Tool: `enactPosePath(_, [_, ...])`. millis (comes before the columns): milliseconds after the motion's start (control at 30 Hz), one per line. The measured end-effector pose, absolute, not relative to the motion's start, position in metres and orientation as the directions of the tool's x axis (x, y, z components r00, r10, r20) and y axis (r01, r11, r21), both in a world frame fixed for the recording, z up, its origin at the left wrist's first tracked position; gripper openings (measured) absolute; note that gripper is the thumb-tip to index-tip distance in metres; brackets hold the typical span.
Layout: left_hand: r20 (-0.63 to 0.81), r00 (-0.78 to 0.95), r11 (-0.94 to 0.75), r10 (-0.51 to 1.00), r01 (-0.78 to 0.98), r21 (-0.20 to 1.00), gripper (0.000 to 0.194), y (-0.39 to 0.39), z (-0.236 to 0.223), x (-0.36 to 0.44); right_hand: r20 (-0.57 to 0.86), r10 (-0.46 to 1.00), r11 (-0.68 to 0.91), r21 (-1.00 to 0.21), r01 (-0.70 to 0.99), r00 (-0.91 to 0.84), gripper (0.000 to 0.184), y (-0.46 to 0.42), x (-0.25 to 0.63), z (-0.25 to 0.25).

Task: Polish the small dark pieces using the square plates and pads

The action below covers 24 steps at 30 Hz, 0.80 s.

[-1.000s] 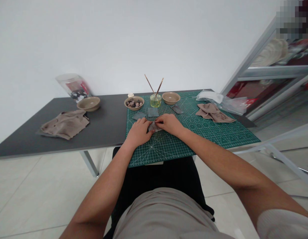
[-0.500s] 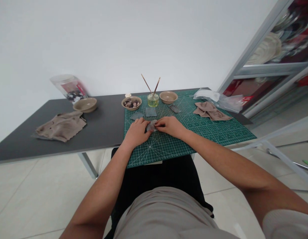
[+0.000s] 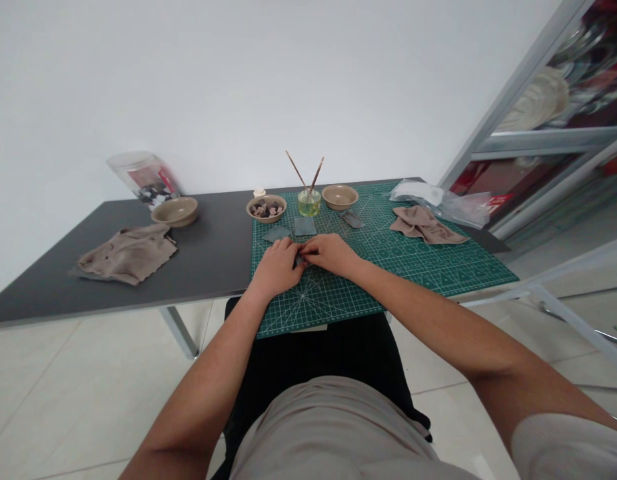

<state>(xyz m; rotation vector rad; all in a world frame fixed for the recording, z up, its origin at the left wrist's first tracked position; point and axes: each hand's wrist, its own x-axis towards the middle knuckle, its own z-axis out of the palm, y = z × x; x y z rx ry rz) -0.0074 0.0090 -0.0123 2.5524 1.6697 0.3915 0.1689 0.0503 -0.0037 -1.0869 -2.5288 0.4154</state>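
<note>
1. Pinching a small, dark-grey thin sheet, left hand and right hand meet; fingertips partly hidden.
2. It's toward the left edge of the green gridded cutting mat.
3. Ideally, left steadies, right presses lightly.

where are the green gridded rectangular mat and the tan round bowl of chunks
Green gridded rectangular mat (image 3: 333, 298): head view, bare front part.
Tan round bowl of chunks (image 3: 267, 220): head view, front outer wall.

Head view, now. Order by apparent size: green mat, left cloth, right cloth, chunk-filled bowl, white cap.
Largest to smallest:
1. Green mat
2. Left cloth
3. Right cloth
4. Chunk-filled bowl
5. White cap
</note>
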Motion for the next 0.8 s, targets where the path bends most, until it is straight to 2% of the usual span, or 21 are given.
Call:
enactPosePath(300, [0.199, 0.378, -0.414, 0.904, 0.891, 0.187, 0.043, 0.009, -0.013, -0.008, 0.202, 0.805, 0.593, -0.311, 0.743, -0.558, 0.019, 0.056, 0.189, -0.002])
enactPosePath(800, [0.183, 0.385, -0.42, 0.905, 0.88, 0.223, 0.041, 0.011, -0.012, -0.01, 0.207, 0.728, 0.685, -0.264, 0.679, -0.653, 0.018, 0.045, 0.17, -0.004])
